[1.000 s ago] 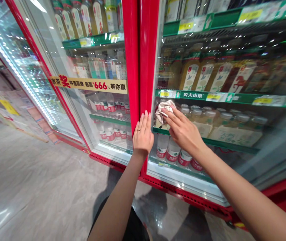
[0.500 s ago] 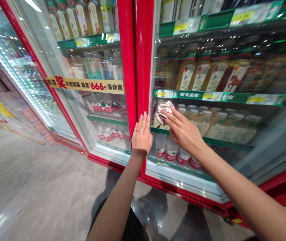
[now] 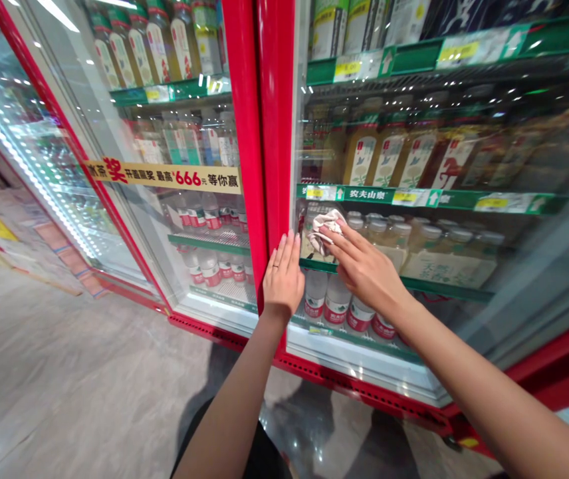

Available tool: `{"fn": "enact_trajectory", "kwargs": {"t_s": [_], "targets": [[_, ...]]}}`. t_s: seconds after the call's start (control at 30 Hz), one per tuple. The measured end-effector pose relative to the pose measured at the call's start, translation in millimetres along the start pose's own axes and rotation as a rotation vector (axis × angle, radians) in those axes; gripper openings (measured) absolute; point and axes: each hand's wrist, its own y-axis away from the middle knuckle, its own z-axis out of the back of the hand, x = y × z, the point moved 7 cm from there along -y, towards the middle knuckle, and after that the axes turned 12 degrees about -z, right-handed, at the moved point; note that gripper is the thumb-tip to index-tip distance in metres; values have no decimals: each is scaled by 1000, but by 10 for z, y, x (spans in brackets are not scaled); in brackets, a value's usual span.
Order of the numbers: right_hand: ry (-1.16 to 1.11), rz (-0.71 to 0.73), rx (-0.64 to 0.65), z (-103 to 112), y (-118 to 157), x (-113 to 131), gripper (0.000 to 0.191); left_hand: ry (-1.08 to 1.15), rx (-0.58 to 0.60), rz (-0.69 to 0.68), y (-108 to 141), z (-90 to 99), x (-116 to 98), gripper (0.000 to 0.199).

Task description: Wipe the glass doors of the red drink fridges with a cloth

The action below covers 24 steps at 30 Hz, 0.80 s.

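Note:
My left hand (image 3: 283, 276) lies flat on the red door frame (image 3: 275, 120), fingers stretched upward, a thin ring on one finger. Just to its right, my right hand (image 3: 367, 269) presses a crumpled whitish cloth (image 3: 325, 231) against the glass door (image 3: 444, 319) of a drinks cooler. The fingers rest over the cloth and hide part of it. Behind the glass, close to the cloth, are small capped bottles (image 3: 377, 226) on a shelf, and red-labelled water bottles (image 3: 337, 299) stand below.
A second glass door (image 3: 205, 219) with a printed yellow strip (image 3: 165, 176) adjoins on the left. Farther left is a lit cooler (image 3: 40, 146) beside stacked boxes (image 3: 0, 206). Grey shiny floor (image 3: 90, 386) runs along the red base (image 3: 364, 402).
The view has shifted a little, so the cooler sits slightly lower and farther left. Against the glass, the cloth and right hand are slightly farther right. The left hand remains on the frame.

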Motion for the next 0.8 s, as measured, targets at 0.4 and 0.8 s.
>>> {"fn": "enact_trajectory", "kwargs": {"t_s": [0.4, 0.8], "targets": [[-30, -3, 12, 21, 53, -27, 69, 28, 17, 8, 24, -47, -46, 83], [-19, -40, 18, 36, 15, -16, 65, -8, 17, -24, 11, -116, -103, 82]]}}
